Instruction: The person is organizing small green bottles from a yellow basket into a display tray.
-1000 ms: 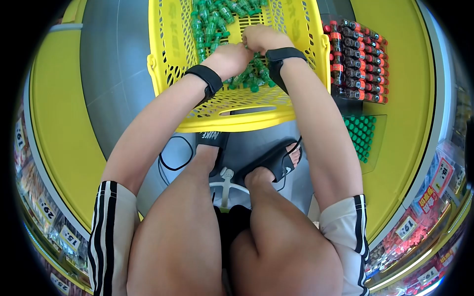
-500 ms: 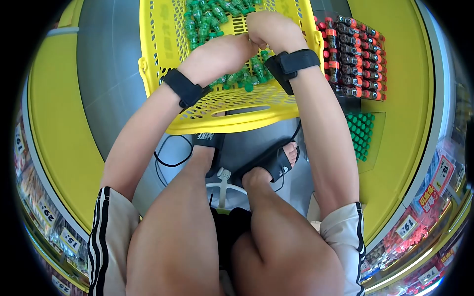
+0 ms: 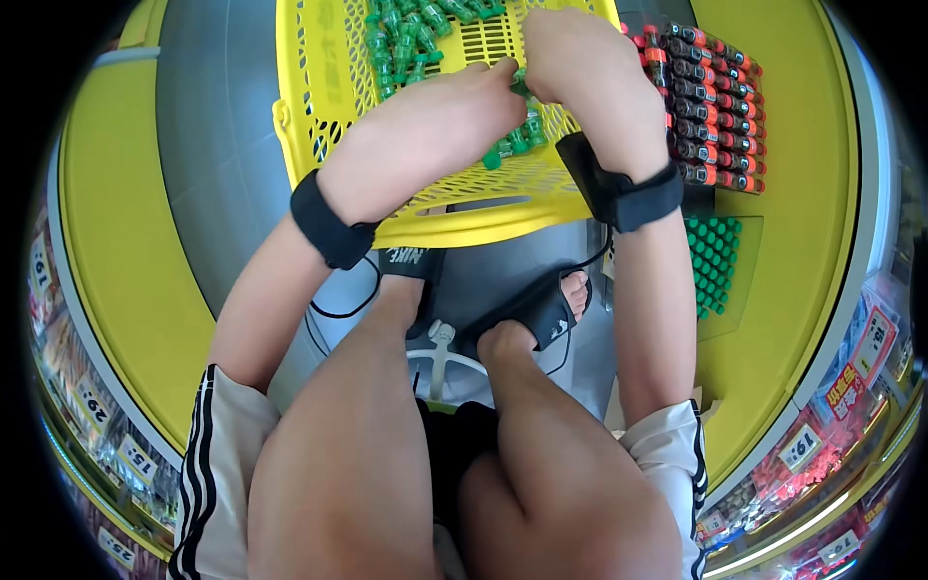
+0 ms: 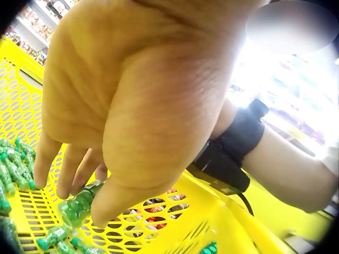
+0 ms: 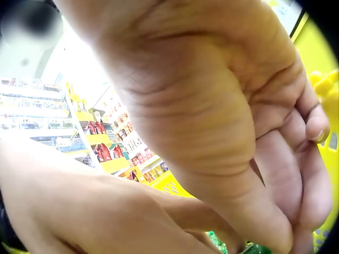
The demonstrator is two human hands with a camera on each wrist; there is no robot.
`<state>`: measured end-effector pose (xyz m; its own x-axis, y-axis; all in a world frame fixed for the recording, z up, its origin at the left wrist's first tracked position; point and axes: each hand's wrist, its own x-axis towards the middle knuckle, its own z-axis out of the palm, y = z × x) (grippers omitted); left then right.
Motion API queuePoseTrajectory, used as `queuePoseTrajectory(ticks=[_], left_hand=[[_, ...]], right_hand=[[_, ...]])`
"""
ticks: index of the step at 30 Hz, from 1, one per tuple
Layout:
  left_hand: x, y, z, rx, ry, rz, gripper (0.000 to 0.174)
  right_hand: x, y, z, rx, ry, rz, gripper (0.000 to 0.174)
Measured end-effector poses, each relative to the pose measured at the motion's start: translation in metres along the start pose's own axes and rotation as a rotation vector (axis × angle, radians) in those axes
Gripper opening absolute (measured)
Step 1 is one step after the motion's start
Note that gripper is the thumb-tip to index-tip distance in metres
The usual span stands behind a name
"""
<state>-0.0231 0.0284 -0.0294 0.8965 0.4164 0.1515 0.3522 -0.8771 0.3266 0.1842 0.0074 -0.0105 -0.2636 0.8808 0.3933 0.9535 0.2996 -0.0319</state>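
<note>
A yellow plastic basket point(image 3: 464, 227) stands on the grey floor in front of my feet, with several small green bottles point(image 3: 401, 39) lying in it. Both hands are raised over its near right part, close together. My left hand point(image 3: 488, 87) pinches a green bottle point(image 4: 74, 209) between thumb and fingers point(image 4: 85, 198). My right hand point(image 3: 556, 58) meets it from the right with fingers curled point(image 5: 288, 211); a bit of green bottle point(image 5: 254, 248) shows at its thumb tip. More green bottles point(image 3: 517, 140) lie just below the hands.
Rows of dark bottles with red caps point(image 3: 706, 106) stand on the yellow shelf to the basket's right. Nearer me on that shelf is a block of green caps point(image 3: 710, 266). My sandalled feet point(image 3: 512, 314), a cable point(image 3: 338, 300) and price-tagged shelves point(image 3: 851, 387) surround me.
Both hands have risen out of the basket's bottle pile and come closer to the camera, shifting right, still together around green bottles.
</note>
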Motion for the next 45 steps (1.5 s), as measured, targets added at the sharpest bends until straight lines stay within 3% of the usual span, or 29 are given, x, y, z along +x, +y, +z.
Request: queuePoseTrajectory(ticks=[3,4,5,8,10,13,15,17,19,20,23,25,27,29,31,32,33,35,39,41,45], left_hand=[[0.001,0.016,-0.021,0.044,-0.039,-0.026,0.016],[0.000,0.018,-0.022,0.058,-0.047,-0.056,0.028],[-0.001,0.021,-0.025,0.071,-0.056,-0.086,0.043],[0.002,0.036,-0.040,0.109,-0.165,-0.137,0.041],[-0.002,0.040,-0.045,0.100,-0.147,-0.119,0.039],[-0.003,0.046,-0.053,0.079,-0.124,-0.085,0.037],[-0.001,0.051,-0.058,0.065,-0.116,-0.066,0.038],[0.003,0.061,-0.060,-0.030,-0.051,-0.038,0.041],[0.010,0.072,-0.055,-0.050,0.003,-0.017,0.043],[0.013,0.078,-0.052,-0.070,0.058,0.001,0.046],[0.027,0.092,-0.054,-0.031,0.028,0.041,0.049],[0.036,0.102,-0.049,-0.077,0.051,0.069,0.045],[0.044,0.112,-0.044,-0.048,0.082,0.218,0.040],[0.052,0.126,-0.035,0.042,0.094,0.293,0.036],[0.056,0.139,-0.025,0.034,0.110,0.323,0.007],[0.056,0.144,-0.023,0.072,0.063,0.338,0.006],[0.057,0.149,-0.020,0.066,0.064,0.347,0.006],[0.059,0.160,-0.010,0.139,-0.025,0.433,0.025],[0.071,0.179,0.020,0.040,-0.022,0.527,0.019],[0.078,0.192,0.039,-0.006,0.009,0.535,0.020],[0.089,0.218,0.087,-0.202,0.026,0.549,0.026]], right_hand=[[-0.015,-0.003,-0.014,0.064,0.024,-0.009,0.009],[-0.009,0.002,-0.004,0.108,-0.119,0.042,0.005],[-0.014,0.002,-0.007,0.108,-0.121,0.043,0.005],[-0.018,-0.006,-0.033,0.086,-0.235,0.083,0.005],[-0.025,-0.005,-0.040,0.166,-0.422,0.165,0.023],[-0.039,-0.003,-0.051,0.219,-0.298,0.086,0.014],[-0.047,-0.003,-0.069,0.258,-0.385,0.177,0.021],[-0.061,-0.002,-0.086,0.262,-0.268,0.210,0.027],[-0.077,0.000,-0.099,0.293,-0.313,0.304,0.029],[-0.089,0.002,-0.101,0.336,-0.246,0.317,0.028],[-0.119,-0.004,-0.111,0.378,-0.131,0.355,0.028],[-0.139,-0.008,-0.123,0.327,-0.135,0.395,0.032],[-0.163,-0.014,-0.134,0.298,-0.151,0.443,0.035],[-0.184,-0.021,-0.144,0.309,-0.235,0.656,0.035],[-0.203,-0.021,-0.147,0.304,-0.227,0.661,0.035],[-0.212,-0.021,-0.149,0.314,-0.241,0.686,0.034],[-0.221,-0.022,-0.152,0.322,-0.256,0.713,0.034],[-0.237,-0.022,-0.158,0.303,-0.271,0.724,0.035],[-0.271,-0.025,-0.171,0.314,-0.262,0.814,0.036],[-0.287,-0.028,-0.176,0.331,-0.168,0.954,0.036],[-0.324,-0.034,-0.179,0.246,-0.065,0.999,0.033]])
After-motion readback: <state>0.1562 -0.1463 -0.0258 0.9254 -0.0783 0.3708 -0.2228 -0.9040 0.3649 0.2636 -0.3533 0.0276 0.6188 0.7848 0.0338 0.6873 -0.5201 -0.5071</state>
